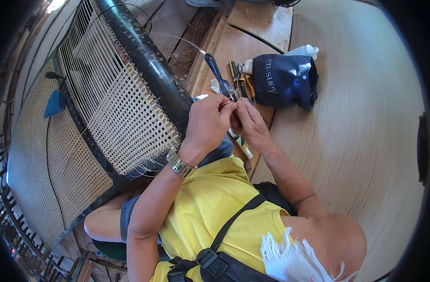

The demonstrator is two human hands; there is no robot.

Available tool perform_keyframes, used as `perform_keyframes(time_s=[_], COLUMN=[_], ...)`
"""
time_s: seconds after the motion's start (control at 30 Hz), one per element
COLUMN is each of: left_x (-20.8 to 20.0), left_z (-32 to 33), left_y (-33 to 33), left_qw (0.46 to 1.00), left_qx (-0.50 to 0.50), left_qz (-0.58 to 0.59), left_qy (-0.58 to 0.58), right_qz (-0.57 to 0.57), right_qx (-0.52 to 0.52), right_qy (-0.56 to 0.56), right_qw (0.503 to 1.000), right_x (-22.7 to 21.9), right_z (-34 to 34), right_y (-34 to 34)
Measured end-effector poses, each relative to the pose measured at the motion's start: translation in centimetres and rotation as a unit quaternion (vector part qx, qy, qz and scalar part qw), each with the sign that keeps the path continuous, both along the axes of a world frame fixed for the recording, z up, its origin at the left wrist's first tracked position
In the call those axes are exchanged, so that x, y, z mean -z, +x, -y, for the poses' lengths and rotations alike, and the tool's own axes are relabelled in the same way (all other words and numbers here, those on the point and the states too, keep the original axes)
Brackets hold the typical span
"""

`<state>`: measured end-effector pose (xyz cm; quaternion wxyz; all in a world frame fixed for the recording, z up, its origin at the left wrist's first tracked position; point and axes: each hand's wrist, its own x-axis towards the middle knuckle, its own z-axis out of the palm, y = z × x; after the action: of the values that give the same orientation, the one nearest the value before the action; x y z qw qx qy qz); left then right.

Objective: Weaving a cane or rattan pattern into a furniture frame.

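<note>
My left hand (208, 120), with a metal watch (178, 163) on its wrist, pinches a thin pale cane strand (227, 102). Right beside it my right hand (253, 123) is closed, fingertips together. What it grips is mostly hidden by the fingers. Just beyond both hands a tool with a dark blue handle (214, 66) lies on the wooden bench (245, 44). To my left leans a black-framed panel of woven cane (130, 117), close weave at its near end and bare parallel strands (81, 42) farther up.
A black pouch (283, 77) with a white bottle (304, 50) behind it stands past my right hand. Next to it lie yellow-and-black hand tools (243, 84). A pale wooden board (356, 117) spreads out on the right. A blue sponge-like piece (55, 104) rests on the panel.
</note>
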<state>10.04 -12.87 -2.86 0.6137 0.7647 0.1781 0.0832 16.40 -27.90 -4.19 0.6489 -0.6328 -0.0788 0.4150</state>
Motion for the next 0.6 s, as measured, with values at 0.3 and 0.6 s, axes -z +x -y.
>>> perform_keyframes(time_s=[0.3, 0.6], left_x=[-3.8, -1.1], left_z=[-8.2, -3.9], left_y=[3.0, -0.9], left_qw=[0.974, 0.961], left_qx=[-0.177, -0.081], left_qz=[0.134, -0.029], left_qy=[-0.034, -0.262], right_qz=[-0.011, -0.037], right_qx=[0.051, -0.049], right_qy=[-0.019, -0.005], right_qw=[0.998, 0.998], right_x=[0.7, -1.0], right_z=[1.3, 0.5], right_y=[0.9, -2.1])
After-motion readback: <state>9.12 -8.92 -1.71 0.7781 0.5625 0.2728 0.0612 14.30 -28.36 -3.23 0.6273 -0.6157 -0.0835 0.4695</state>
